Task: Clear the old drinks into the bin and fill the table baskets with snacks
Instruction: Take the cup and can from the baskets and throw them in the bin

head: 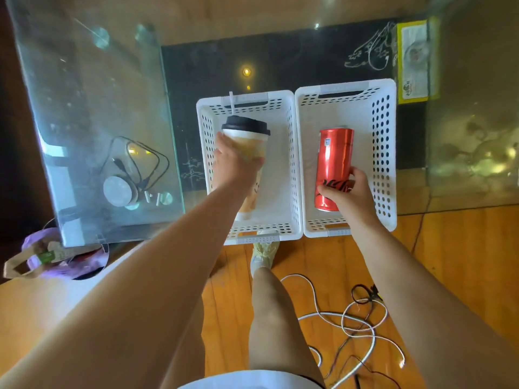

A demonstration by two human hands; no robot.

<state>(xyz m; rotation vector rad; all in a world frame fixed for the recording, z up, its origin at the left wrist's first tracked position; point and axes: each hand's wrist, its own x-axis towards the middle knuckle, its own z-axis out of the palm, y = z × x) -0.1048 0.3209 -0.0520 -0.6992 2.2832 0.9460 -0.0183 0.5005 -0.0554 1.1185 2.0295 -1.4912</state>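
Two white perforated baskets stand side by side on a glass table. In the left basket (292, 169) my left hand (233, 164) grips a tall paper cup (248, 144) with a black lid and a white straw. In the right basket (384, 153) a red drink can (334, 155) stands, and my right hand (351, 195) is closed around its lower part. A bin with a purple liner (70, 265) sits on the floor at the lower left, holding a brown paper bag.
The glass table (92, 108) has a raised glass pane at left with a round disc and black cable (132, 169) beneath. A yellow packet (418, 60) lies at the back right. Loose cables (351, 327) trail over the wooden floor by my leg.
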